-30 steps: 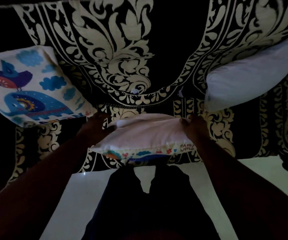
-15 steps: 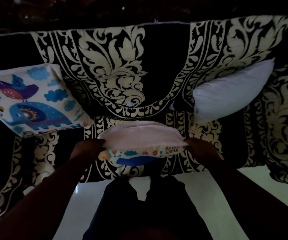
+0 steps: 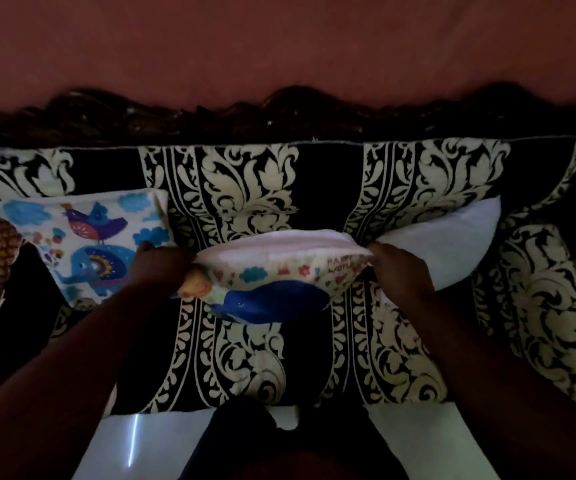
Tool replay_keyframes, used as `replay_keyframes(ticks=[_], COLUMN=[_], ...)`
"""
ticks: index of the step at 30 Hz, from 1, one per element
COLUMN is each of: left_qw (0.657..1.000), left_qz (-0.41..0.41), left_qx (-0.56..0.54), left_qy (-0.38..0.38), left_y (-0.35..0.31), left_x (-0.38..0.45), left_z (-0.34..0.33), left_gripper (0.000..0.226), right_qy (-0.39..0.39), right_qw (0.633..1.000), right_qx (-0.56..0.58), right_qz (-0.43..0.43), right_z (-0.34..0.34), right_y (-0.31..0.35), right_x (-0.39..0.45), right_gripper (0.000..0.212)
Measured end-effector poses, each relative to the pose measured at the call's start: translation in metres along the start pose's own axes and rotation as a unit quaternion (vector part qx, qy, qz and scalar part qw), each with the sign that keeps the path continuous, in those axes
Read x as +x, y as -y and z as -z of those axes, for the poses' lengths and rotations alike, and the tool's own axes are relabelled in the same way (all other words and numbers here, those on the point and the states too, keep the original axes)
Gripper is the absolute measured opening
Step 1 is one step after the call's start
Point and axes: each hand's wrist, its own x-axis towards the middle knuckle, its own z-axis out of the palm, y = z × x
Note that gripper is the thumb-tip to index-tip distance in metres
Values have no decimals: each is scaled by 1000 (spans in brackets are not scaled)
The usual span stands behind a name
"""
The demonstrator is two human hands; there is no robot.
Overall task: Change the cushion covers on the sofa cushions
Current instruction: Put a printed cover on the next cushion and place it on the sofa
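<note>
Gripping the cushion [image 3: 279, 268] at either end, left hand [image 3: 161, 268] and right hand [image 3: 400, 268] clamp it

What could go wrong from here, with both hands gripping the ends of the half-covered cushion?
The white insert bulges out of the printed cover; pulling with the left hand and right hand at the ends might bunch the filling or strain the opening. The room is dim, so any zip or seam is hard to see. The bare white cushion right beside it could get nudged.
</note>
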Motion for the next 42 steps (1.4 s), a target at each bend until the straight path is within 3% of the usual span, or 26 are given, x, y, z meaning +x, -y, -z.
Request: replay_keyframes(ticks=[3, 7, 9, 12, 15, 17, 20, 22, 27, 30, 35, 42], left_qw=[1000, 990, 983, 982, 968, 967, 951, 939, 948, 959, 961, 950], left_qz=[2, 36, 40, 45, 62, 63, 81, 84, 89, 75, 72, 91], left_qx=[-17, -96, -151, -151, -179, -177, -205, -209, -215, -220, -244, -297], left_qy=[-11, -97, -96, -100, -165, -170, -217, -260, -217, -163, -105, -37], left_y=[13, 33, 52, 74, 82, 80, 80, 82, 83, 75, 55, 28], left_x=[-4, -6, -8, -11, -17, -24, -31, -30, -29, -22, -10, 10], left_z=[14, 46, 56, 78, 94, 100, 111, 115, 112, 95, 50, 10], left_gripper=[28, 28, 29, 25, 22, 23, 21, 17, 14, 16, 26, 31], right_qy=[27, -68, -69, -55, -36, -15, -108, -96, -120, -38, -28, 55], right_qw=[999, 995, 993, 992, 995, 992, 986, 990, 989, 993, 993, 993], right_qx=[-27, -25, -67, -76, -85, -120, -124, -102, -81, -111, -107, -70], right_qz=[21, 67, 69, 85, 50, 42, 35, 8, -14, -25, -35, -80], right_z=[33, 57, 77, 125, 149, 154, 164, 169, 161, 147, 95, 34], right_y=[13, 2, 0, 16, 26, 30, 32, 33, 31, 30, 12, -11], right_x=[5, 17, 23, 25, 30, 32, 35, 36, 39, 40, 37, 46], right_gripper=[28, 27, 17, 26, 13, 11, 11, 14, 16, 20, 18, 16])
